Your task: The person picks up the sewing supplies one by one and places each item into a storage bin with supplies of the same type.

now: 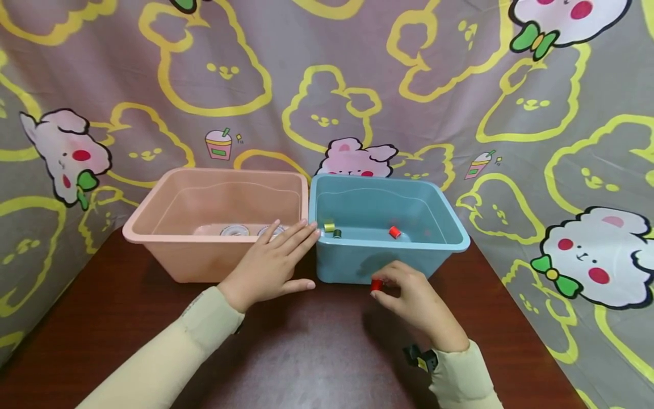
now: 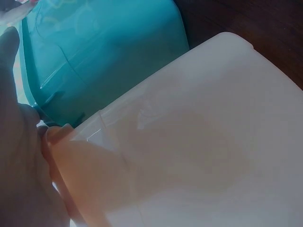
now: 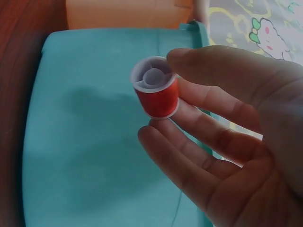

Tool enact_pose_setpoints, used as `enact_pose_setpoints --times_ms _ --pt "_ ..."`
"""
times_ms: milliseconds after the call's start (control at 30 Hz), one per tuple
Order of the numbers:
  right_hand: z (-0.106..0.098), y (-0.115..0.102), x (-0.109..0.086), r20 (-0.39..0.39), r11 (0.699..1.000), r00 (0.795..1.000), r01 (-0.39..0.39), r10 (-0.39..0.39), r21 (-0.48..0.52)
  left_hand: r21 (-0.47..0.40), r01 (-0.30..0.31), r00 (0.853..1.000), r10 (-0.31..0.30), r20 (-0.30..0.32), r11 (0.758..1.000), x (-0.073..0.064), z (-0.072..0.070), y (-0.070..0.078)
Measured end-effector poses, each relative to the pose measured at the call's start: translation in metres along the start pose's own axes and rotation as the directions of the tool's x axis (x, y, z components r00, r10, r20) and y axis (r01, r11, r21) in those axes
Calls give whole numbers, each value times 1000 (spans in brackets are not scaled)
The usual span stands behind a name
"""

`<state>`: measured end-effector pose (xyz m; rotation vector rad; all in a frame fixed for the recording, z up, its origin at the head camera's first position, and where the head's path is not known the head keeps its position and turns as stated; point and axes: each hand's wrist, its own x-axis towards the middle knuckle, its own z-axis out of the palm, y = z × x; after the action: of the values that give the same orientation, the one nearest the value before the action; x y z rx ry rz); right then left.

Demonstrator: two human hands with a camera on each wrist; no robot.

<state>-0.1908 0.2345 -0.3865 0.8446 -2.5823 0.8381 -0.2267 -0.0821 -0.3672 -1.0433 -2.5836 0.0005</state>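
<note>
My right hand (image 1: pixel 416 295) pinches a small spool of red thread (image 3: pixel 160 101) between thumb and fingers, in front of the blue bin (image 1: pixel 390 245). In the right wrist view the spool's white end faces the camera. My left hand (image 1: pixel 273 261) lies with straight fingers over the front rim of the pink bin (image 1: pixel 189 238), its fingertips near where the two bins meet. Inside the blue bin lie a red spool (image 1: pixel 394 232), a yellow spool (image 1: pixel 329 226) and a dark green spool (image 1: pixel 337 233). The pink bin holds white round rolls (image 1: pixel 234 230), partly hidden by its front wall.
Both bins stand side by side at the back of a dark brown table (image 1: pixel 317 352). Behind and beside them hangs a grey curtain (image 1: pixel 286 62) with yellow outlines and cartoon rabbits. A small black device (image 1: pixel 421 359) sits at the right wrist.
</note>
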Motion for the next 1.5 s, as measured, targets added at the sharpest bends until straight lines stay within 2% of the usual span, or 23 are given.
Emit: enact_pose_setpoints --times_ms 233,567,1000,1267,1500 --pt "-4 -9 4 -37 1000 999 -8 10 30 -4 -9 1000 9 -12 1000 -1 0 0" --pt "-8 -14 10 -67 1000 998 2 -1 19 2 -16 1000 16 -25 1000 -2 1 0" --pt "-19 -21 21 -131 997 990 62 -55 48 -18 -37 996 36 -80 999 -5 2 0" --pt "-25 -24 30 -199 990 972 134 -121 50 -19 -39 996 37 -87 999 -5 3 0" --pt "-28 -26 43 -297 990 948 135 -118 36 -13 -23 998 22 -63 1000 -4 0 1"
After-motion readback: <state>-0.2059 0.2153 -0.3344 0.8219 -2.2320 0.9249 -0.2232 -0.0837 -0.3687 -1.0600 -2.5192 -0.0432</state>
